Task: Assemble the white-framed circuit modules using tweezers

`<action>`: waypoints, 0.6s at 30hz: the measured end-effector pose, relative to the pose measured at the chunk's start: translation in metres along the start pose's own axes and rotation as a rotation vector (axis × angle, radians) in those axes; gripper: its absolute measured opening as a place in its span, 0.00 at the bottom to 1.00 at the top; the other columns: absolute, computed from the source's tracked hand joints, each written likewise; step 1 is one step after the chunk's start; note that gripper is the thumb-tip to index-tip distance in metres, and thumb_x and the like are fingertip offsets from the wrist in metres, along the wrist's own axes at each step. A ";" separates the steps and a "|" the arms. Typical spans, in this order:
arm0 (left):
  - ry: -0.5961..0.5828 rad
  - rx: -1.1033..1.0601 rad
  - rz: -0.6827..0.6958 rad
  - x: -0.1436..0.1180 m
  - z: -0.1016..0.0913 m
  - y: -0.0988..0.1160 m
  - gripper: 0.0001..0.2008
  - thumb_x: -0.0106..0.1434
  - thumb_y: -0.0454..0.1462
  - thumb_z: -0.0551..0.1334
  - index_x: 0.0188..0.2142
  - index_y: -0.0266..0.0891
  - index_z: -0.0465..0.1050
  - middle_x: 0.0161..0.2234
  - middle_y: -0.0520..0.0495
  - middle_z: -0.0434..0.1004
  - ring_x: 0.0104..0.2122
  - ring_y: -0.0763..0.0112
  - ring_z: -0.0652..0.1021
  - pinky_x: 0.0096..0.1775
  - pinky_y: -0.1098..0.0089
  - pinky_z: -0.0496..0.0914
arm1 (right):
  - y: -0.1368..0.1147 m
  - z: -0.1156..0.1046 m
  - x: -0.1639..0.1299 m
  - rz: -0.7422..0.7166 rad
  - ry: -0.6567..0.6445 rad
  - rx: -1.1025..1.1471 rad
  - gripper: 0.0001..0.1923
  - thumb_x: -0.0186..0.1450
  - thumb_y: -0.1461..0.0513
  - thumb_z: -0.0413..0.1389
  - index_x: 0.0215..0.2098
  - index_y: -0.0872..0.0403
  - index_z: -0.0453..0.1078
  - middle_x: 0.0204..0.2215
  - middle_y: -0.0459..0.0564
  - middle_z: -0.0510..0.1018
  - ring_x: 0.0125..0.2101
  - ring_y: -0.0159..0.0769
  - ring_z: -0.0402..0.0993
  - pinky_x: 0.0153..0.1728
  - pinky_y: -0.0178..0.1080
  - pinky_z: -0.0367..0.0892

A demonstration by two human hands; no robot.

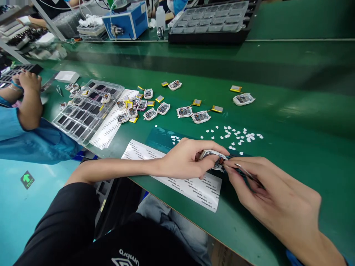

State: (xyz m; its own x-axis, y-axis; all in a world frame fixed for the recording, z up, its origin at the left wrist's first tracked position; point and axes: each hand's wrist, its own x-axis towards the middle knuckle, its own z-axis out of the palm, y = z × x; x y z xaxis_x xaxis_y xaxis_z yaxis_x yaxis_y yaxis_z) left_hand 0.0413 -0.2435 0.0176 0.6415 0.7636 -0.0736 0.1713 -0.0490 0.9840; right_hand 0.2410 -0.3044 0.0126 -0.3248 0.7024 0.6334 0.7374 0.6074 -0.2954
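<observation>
- Head view: the left hand [185,159] pinches a small white electronic part [212,155] between thumb and curled fingers, holding it just above a white label sheet [194,186] that lies near the front edge of the green table [291,111].
- The right hand [274,195] meets it from the right, thumb and forefinger pressed together on thin metal tweezers [245,170]; the tweezer tip touches the right end of the part.
- Just beyond the hands lies a dark clear film [163,135], with many small white bits [235,135] scattered on it and on the table to its right.
- Farther back, a loose row of similar parts [184,111] lies on the table, several with little yellow-edged battery packs [217,108] beside them; one more part [243,99] sits apart to the right.
- To the left of that row, a clear plastic tray [83,118] holds dark screens in its pockets, and another white sheet [111,123] lies tucked against its right side.
- At far left a co-worker in a blue sleeve [16,129] has a hand [27,79] on a black tray; whether those fingers grip anything I cannot tell.
- At the back stand a blue machine [127,20] and a large dark tray with clear pockets [213,18].
</observation>
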 end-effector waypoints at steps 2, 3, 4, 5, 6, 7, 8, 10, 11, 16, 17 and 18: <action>0.017 0.021 0.003 0.000 0.000 -0.001 0.12 0.70 0.34 0.59 0.48 0.34 0.77 0.19 0.58 0.69 0.17 0.79 0.72 0.22 0.77 0.62 | 0.000 -0.001 0.000 0.008 0.016 -0.017 0.08 0.69 0.69 0.62 0.44 0.51 0.72 0.35 0.45 0.83 0.23 0.24 0.74 0.22 0.30 0.67; 0.011 0.012 0.009 0.000 -0.001 -0.001 0.10 0.69 0.34 0.60 0.47 0.35 0.77 0.20 0.57 0.70 0.17 0.79 0.73 0.21 0.77 0.62 | 0.000 -0.002 0.001 0.008 0.025 -0.024 0.09 0.68 0.69 0.63 0.43 0.51 0.72 0.35 0.44 0.84 0.24 0.25 0.75 0.22 0.30 0.67; -0.009 -0.010 0.017 0.000 -0.001 -0.002 0.10 0.68 0.35 0.62 0.47 0.35 0.76 0.22 0.57 0.71 0.18 0.79 0.73 0.22 0.76 0.62 | 0.000 -0.003 0.001 0.008 0.031 -0.026 0.11 0.67 0.70 0.64 0.43 0.50 0.72 0.35 0.44 0.84 0.24 0.25 0.76 0.22 0.31 0.67; -0.034 -0.036 0.023 0.000 -0.002 -0.002 0.09 0.67 0.36 0.63 0.46 0.36 0.75 0.23 0.56 0.73 0.18 0.79 0.74 0.22 0.76 0.62 | 0.000 -0.003 0.002 0.008 0.033 -0.025 0.12 0.66 0.71 0.64 0.43 0.50 0.72 0.35 0.44 0.84 0.25 0.26 0.76 0.22 0.31 0.67; -0.061 -0.064 0.029 0.000 -0.002 -0.003 0.09 0.67 0.37 0.64 0.45 0.36 0.74 0.24 0.56 0.73 0.18 0.79 0.75 0.22 0.76 0.62 | -0.001 -0.004 0.003 0.009 0.029 -0.019 0.13 0.65 0.71 0.65 0.42 0.50 0.72 0.35 0.44 0.84 0.26 0.26 0.77 0.23 0.31 0.68; -0.084 -0.090 0.032 0.000 -0.003 -0.003 0.09 0.66 0.37 0.64 0.45 0.36 0.73 0.23 0.56 0.72 0.18 0.78 0.75 0.22 0.76 0.62 | -0.001 -0.004 0.003 0.011 0.027 -0.010 0.12 0.65 0.71 0.64 0.42 0.50 0.72 0.36 0.44 0.83 0.26 0.26 0.77 0.22 0.31 0.68; -0.099 -0.107 0.030 0.000 -0.003 -0.003 0.09 0.66 0.38 0.65 0.44 0.36 0.73 0.22 0.57 0.71 0.17 0.78 0.75 0.22 0.76 0.62 | -0.002 -0.004 0.004 0.017 0.027 -0.001 0.12 0.65 0.71 0.64 0.42 0.50 0.73 0.36 0.45 0.83 0.26 0.27 0.77 0.23 0.31 0.68; -0.110 -0.117 0.013 -0.001 -0.003 -0.004 0.09 0.66 0.38 0.66 0.43 0.37 0.72 0.19 0.60 0.66 0.17 0.79 0.74 0.21 0.77 0.61 | -0.003 -0.004 0.004 0.023 0.028 0.022 0.11 0.65 0.71 0.64 0.41 0.50 0.73 0.37 0.45 0.83 0.28 0.28 0.78 0.25 0.32 0.70; -0.113 -0.120 0.001 -0.001 -0.002 -0.004 0.09 0.65 0.39 0.66 0.43 0.37 0.71 0.18 0.61 0.64 0.17 0.79 0.73 0.21 0.77 0.61 | -0.003 -0.005 0.004 0.020 0.029 0.035 0.11 0.65 0.71 0.64 0.40 0.50 0.74 0.37 0.45 0.83 0.30 0.29 0.80 0.27 0.32 0.71; -0.145 -0.182 -0.034 -0.003 0.001 -0.006 0.11 0.65 0.40 0.68 0.42 0.37 0.71 0.18 0.63 0.60 0.15 0.78 0.72 0.19 0.77 0.60 | -0.001 -0.007 0.001 0.019 0.049 0.006 0.14 0.63 0.72 0.66 0.42 0.50 0.75 0.37 0.44 0.85 0.32 0.29 0.81 0.25 0.30 0.69; -0.145 -0.201 -0.026 -0.003 0.001 -0.007 0.11 0.65 0.40 0.68 0.43 0.37 0.72 0.18 0.63 0.60 0.15 0.78 0.73 0.19 0.77 0.59 | -0.001 -0.007 0.001 0.008 0.059 -0.020 0.14 0.62 0.72 0.67 0.42 0.51 0.76 0.36 0.44 0.85 0.31 0.29 0.81 0.25 0.30 0.69; -0.142 -0.218 -0.016 -0.003 0.002 -0.008 0.11 0.65 0.40 0.68 0.43 0.36 0.73 0.18 0.63 0.61 0.15 0.78 0.73 0.19 0.77 0.59 | 0.000 -0.008 0.000 -0.011 0.071 -0.050 0.15 0.62 0.72 0.67 0.43 0.51 0.76 0.35 0.45 0.85 0.31 0.29 0.82 0.25 0.30 0.69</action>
State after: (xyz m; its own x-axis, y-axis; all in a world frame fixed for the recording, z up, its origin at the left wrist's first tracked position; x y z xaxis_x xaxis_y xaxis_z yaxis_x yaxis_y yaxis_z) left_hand 0.0396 -0.2462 0.0099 0.7413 0.6642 -0.0966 0.0269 0.1144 0.9931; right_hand 0.2457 -0.3071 0.0183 -0.2920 0.6665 0.6860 0.7632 0.5946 -0.2528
